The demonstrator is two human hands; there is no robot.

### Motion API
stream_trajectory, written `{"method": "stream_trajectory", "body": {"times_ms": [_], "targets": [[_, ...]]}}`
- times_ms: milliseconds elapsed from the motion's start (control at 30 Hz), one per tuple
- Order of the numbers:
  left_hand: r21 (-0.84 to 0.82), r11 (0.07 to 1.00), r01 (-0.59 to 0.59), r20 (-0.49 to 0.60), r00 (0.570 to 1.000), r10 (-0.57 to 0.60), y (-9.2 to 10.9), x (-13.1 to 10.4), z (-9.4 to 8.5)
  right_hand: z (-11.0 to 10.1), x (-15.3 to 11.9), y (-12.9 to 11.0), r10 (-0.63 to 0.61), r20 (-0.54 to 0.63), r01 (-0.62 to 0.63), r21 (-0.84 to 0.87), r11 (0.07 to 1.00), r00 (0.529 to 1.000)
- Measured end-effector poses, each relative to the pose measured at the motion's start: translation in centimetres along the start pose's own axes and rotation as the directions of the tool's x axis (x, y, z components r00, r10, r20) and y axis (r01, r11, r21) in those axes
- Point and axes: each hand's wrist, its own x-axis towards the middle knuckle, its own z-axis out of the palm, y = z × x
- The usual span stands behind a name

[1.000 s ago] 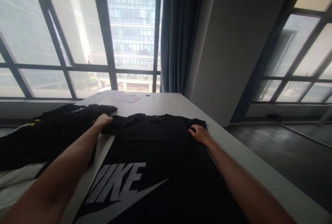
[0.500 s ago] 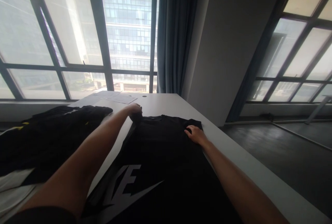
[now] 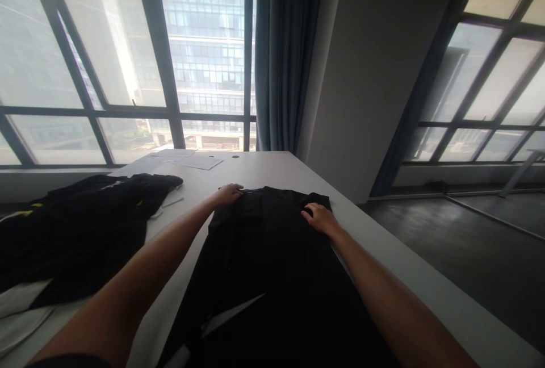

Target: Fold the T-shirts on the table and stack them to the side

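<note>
One dark heap of clothing point(image 3: 93, 220), marked with yellow, lies left of our left hand, well apart from it, and some papers point(image 3: 206, 162) lie beyond that hand. Our left hand point(image 3: 230, 193) is at the far left corner of the black shirt point(image 3: 293, 266), by the collar; whether its fingers pinch the cloth we cannot tell. We would lay this folded edge straight from that hand toward us, easing any ripples flat. Between the hands and nearer us, the shirt stretches over the white table point(image 3: 264, 167), its left side turned inward across most of a pale print point(image 3: 234, 314). Our right hand point(image 3: 321, 218), apart from the left, rests on the far right shoulder, fingers loosely spread; light, steady pressure there should stop the cloth sliding. Around either hand we make out no container: the shirt lies directly on the table.
</note>
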Motion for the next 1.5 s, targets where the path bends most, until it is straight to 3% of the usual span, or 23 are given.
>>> {"method": "stream_trajectory", "body": {"times_ms": [133, 300, 400, 500, 567, 633, 700, 767, 900, 1000, 1100, 1233, 1367, 1433, 1500], "targets": [[0.405, 0.896, -0.183, 0.078, 0.983, 0.166, -2.5, -1.0, -0.3, 0.1, 0.0, 0.0, 0.004, -0.005, -0.004, 0.006, 1.0, 1.0], [0.482, 0.863, -0.153, 0.068, 0.988, 0.138, -4.3, -1.5, 1.3, 0.2, 0.0, 0.0, 0.002, -0.015, -0.002, 0.004, 1.0, 1.0], [0.48, 0.871, -0.102, -0.104, 0.98, 0.171, -4.6, -1.4, 2.0, 0.2, 0.0, 0.1, -0.005, -0.016, 0.005, 0.005, 1.0, 1.0], [0.432, 0.902, 0.025, -0.361, 0.921, 0.147, -4.9, -1.2, 2.0, 0.2, 0.1, 0.2, -0.008, -0.019, 0.008, 0.001, 1.0, 1.0], [0.375, 0.918, 0.132, -0.486, 0.871, 0.073, -5.0, -1.1, 1.5, 0.2, 0.1, 0.2, -0.004, -0.015, 0.004, -0.002, 1.0, 1.0], [0.307, 0.916, 0.259, -0.529, 0.846, -0.062, -5.3, -0.9, 0.9, 0.2, 0.1, 0.1, 0.0, -0.007, 0.0, -0.006, 1.0, 1.0], [0.259, 0.896, 0.361, -0.502, 0.843, -0.194, -5.5, -0.6, 0.3, 0.1, 0.0, 0.1, -0.001, 0.0, 0.001, -0.011, 1.0, 1.0], [0.241, 0.888, 0.392, -0.456, 0.853, -0.253, -5.7, -0.3, -0.1, 0.0, 0.0, 0.0, -0.002, 0.006, 0.002, -0.009, 1.0, 1.0], [0.215, 0.908, 0.36, -0.441, 0.865, -0.238, -6.1, -0.2, -0.9, -0.1, -0.1, -0.2, -0.026, 0.02, 0.025, 0.04, 0.999, 0.999], [0.202, 0.911, 0.36, -0.478, 0.848, -0.229, -6.7, -1.0, -2.4, 0.2, 0.2, -0.5, -0.008, -0.047, 0.011, 0.061, 0.998, 0.999], [0.208, 0.906, 0.368, -0.503, 0.835, -0.223, -7.5, -2.4, -4.5, 0.7, 0.4, -0.9, 0.084, -0.153, -0.079, 0.039, 0.996, 0.985], [0.234, 0.909, 0.345, -0.523, 0.833, -0.181, -7.9, -3.7, -6.1, 1.4, 0.5, -1.2, 0.255, -0.135, -0.26, -0.024, 0.965, 0.958], [0.35, 0.892, 0.288, -0.517, 0.853, -0.072, -6.8, -4.6, -5.1, 1.7, 0.5, -1.1, 0.354, -0.098, -0.359, -0.049, 0.932, 0.93], [0.485, 0.852, 0.197, -0.432, 0.901, 0.037, -6.1, -5.3, -4.0, 1.6, 0.7, -0.9, 0.355, -0.096, -0.36, -0.048, 0.932, 0.93], [0.588, 0.804, 0.09, -0.277, 0.956, 0.096, -5.5, -6.3, -2.8, 1.4, 0.9, -0.8, 0.355, -0.1, -0.36, -0.028, 0.933, 0.929]]}}
